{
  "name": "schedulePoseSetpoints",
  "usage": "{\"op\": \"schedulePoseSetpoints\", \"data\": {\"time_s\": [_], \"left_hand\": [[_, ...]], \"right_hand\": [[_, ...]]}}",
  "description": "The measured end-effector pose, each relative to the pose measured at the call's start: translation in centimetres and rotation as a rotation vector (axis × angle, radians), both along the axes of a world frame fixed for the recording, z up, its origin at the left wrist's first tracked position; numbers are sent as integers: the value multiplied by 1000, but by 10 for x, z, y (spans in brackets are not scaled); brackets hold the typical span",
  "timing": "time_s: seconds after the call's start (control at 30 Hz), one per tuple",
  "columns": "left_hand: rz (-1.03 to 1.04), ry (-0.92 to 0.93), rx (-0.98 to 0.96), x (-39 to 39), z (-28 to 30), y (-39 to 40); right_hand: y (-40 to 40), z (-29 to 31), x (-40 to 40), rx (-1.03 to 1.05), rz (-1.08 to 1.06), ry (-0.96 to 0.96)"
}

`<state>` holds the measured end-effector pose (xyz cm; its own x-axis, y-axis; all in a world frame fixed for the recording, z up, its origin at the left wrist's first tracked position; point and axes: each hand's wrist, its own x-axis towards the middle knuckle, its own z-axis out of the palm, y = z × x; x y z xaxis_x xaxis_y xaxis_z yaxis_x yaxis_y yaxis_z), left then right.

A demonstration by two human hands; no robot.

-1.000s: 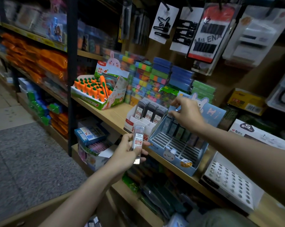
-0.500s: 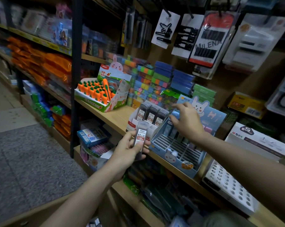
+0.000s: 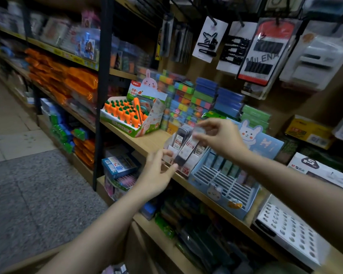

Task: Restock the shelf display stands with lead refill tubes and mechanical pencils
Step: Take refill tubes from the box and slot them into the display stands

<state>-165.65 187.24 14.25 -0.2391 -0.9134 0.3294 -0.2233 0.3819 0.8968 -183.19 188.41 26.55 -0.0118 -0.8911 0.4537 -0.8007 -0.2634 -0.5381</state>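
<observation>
right hand (image 3: pixel 218 139) is pinching the lead refill tube (image 3: pixel 186 150) by its top over the white display stand (image 3: pixel 171 153), left hand (image 3: pixel 156 175) open just under it, so honestly a loose pinch could drop it off the shelf (image 3: pixel 147 143).

The lead refill tube (image 3: pixel 186 150) has passed from the left hand (image 3: pixel 156 175) to the right hand (image 3: pixel 218 138), which now pinches its upper end in front of the white refill stand (image 3: pixel 171 153). The left hand has let go, fingers spread just below the tube's dark lower end.
</observation>
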Motion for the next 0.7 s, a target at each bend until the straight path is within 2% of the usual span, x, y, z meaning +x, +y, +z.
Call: {"op": "schedulePoseSetpoints", "data": {"time_s": [0.1,0.2,0.43,0.7], "left_hand": [[54,-246,-159,15,4,-19],[28,-368,-232,21,4,-34],[-72,-461,-147,11,-6,-42],[-42,-430,-171,9,-11,-42]], "right_hand": [[-24,18,-8,-171,-120,40],[-48,21,-3,-277,-164,112],[-84,-3,10,-291,-138,242],[-95,-27,10,-192,-150,376]]}}
